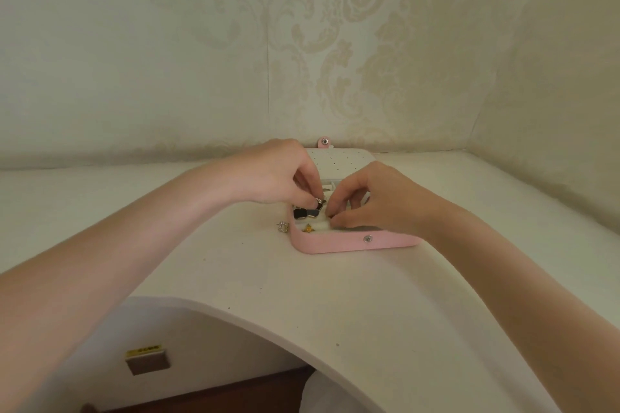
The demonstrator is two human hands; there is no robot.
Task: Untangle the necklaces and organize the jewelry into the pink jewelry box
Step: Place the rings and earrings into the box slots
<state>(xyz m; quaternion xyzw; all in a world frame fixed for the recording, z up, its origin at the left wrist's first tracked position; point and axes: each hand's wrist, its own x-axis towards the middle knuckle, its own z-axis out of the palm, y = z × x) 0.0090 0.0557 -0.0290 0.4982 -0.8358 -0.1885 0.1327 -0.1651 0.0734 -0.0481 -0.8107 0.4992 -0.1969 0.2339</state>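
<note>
Both hands work at frame centre: my left hand [285, 174] pinches a small silver piece [321, 200], my right hand [365, 201] curls its grip over the tray, on what I cannot tell. Below them the pink jewelry box [339, 242] lies open on the pale matte surface [235, 278], its white padded tray holding glossy black pendants [307, 212] and a gold charm [307, 228]. One sparkly ring [282, 227] sits just left, outside. Mostly sorted, I judge.

Single head cam on me, wide-angle, looking forward and down over my forearms. Near view: my left hand [281, 174] and right hand [372, 199] sit mid-frame at the pink jewelry box [339, 242]; table [335, 295] fills bottom, papered wall [302, 43] fills top.
</note>
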